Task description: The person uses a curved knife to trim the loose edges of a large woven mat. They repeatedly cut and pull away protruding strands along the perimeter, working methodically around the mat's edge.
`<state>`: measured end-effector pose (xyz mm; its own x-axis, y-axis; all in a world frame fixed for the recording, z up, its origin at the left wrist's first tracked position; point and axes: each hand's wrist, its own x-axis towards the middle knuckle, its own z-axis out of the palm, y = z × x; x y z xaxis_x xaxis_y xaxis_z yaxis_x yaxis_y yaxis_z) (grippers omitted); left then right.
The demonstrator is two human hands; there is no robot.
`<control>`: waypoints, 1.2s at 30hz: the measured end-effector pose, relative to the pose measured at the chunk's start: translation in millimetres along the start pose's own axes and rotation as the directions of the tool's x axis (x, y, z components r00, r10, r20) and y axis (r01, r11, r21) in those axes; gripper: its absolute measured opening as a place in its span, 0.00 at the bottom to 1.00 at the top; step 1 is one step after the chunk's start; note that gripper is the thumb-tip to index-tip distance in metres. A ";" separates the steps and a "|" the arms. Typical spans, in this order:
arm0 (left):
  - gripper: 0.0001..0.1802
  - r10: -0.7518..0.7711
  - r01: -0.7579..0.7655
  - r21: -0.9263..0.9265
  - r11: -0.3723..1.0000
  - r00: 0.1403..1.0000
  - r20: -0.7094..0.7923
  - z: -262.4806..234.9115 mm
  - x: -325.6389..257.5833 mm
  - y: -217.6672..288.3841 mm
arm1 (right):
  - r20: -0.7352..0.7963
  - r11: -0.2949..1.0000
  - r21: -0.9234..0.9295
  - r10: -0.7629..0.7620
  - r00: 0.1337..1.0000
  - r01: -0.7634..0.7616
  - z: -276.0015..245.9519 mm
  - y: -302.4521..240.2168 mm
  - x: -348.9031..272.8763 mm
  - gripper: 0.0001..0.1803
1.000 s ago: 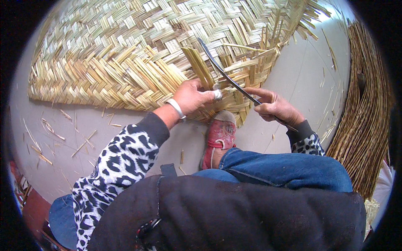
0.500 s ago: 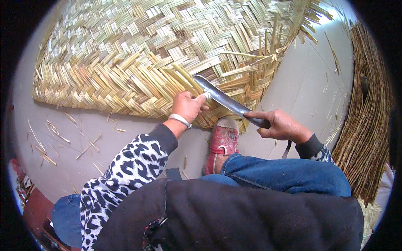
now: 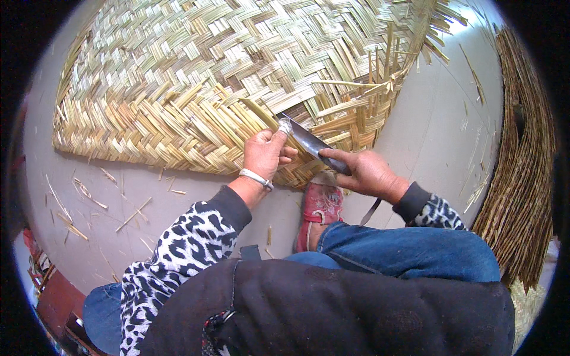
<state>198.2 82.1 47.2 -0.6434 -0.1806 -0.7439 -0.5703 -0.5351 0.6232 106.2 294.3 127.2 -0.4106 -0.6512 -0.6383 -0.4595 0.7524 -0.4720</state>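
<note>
A woven reed mat (image 3: 178, 71) fills the upper half of the view, its near edge folded into a herringbone band. At that edge my left hand (image 3: 264, 155) is closed, with its white-wrapped thumb pressed at a flat reed strip (image 3: 259, 113) that stands out of the weave. My right hand (image 3: 371, 173) grips the near end of a long, curved, grooved metal blade (image 3: 307, 141). The blade's far end lies beside the left thumb, among the strips; its very tip is partly hidden there.
A red shoe (image 3: 320, 207) touches the mat's near corner. On the right lies a long bundle of brown reeds (image 3: 516, 166). Loose reed scraps (image 3: 133, 213) are scattered over the grey floor (image 3: 190, 225). Cut strip ends (image 3: 439, 35) jut from the mat's right side.
My right hand has moved left with the metal blade, and less of the blade shows beyond my left thumb. My left hand stays at nearly the same strip.
</note>
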 end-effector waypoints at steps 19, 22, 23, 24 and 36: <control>0.14 -0.092 0.078 0.073 0.994 0.975 0.204 -10.9 3.0 22.0 | -0.083 0.997 -0.066 0.027 0.996 -0.032 10.6 1.6 15.2 0.34; 0.15 -0.120 0.112 0.068 0.991 0.984 0.133 -8.0 4.7 24.2 | -0.093 0.992 -0.120 0.019 0.996 -0.030 8.1 -1.6 14.2 0.34; 0.15 -0.126 0.121 0.061 0.991 0.988 0.093 -6.5 4.9 23.8 | -0.097 0.990 -0.140 0.014 0.995 -0.028 6.9 -2.6 13.8 0.34; 0.15 -0.121 0.116 0.072 0.991 0.990 0.069 -4.7 4.4 22.9 | -0.093 0.986 -0.165 0.022 0.995 -0.037 5.4 -3.5 12.9 0.34; 0.11 -0.193 0.203 -0.029 0.979 0.962 0.191 -7.9 2.3 13.9 | -0.113 0.984 -0.173 0.021 0.993 -0.041 7.9 -4.7 13.5 0.36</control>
<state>192.9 67.8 52.3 -0.6064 0.0875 -0.7903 -0.6736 -0.5846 0.4522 109.1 282.8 116.0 -0.5064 -0.6421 -0.5755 -0.5715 0.7497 -0.3336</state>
